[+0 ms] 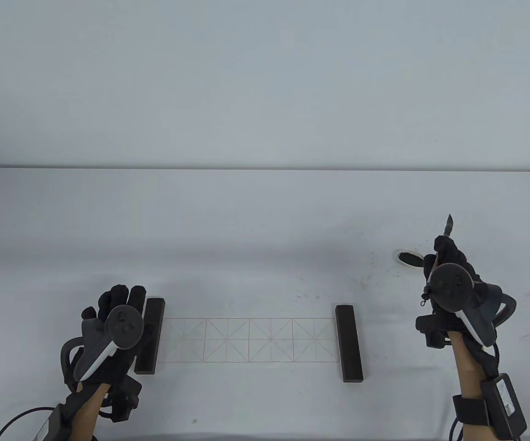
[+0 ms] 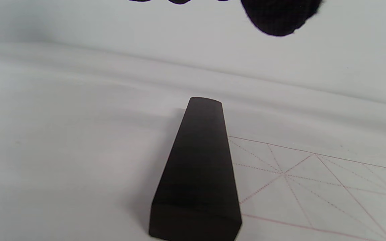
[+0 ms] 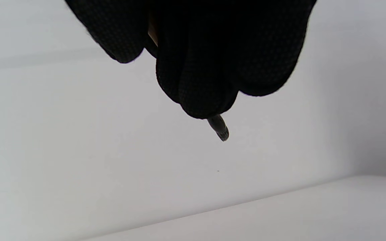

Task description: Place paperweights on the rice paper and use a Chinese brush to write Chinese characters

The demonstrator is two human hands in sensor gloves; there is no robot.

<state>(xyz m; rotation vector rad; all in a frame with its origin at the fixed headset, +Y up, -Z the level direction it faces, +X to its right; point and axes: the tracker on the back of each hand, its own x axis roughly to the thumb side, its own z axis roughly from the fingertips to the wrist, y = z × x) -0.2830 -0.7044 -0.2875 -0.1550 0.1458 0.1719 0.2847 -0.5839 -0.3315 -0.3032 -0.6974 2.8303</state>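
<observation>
A strip of rice paper [image 1: 251, 340] with a red grid lies near the table's front edge. A dark paperweight [image 1: 150, 335] lies across its left end and a second dark paperweight [image 1: 348, 342] across its right end. My left hand [image 1: 117, 303] hovers just left of the left paperweight [image 2: 198, 167], fingers loose and holding nothing; only its fingertips [image 2: 276, 16] show in the left wrist view, clear of the block. My right hand [image 1: 446, 257] grips the brush, whose dark tip [image 1: 448, 225] points away from me. The brush tip [image 3: 219, 129] pokes out below the curled fingers [image 3: 206, 67].
A small round ink dish [image 1: 409, 257] sits just left of my right hand, partly hidden by it. The white table [image 1: 265, 220] stretches back to a plain wall. Faint ink specks mark the cloth right of the paper.
</observation>
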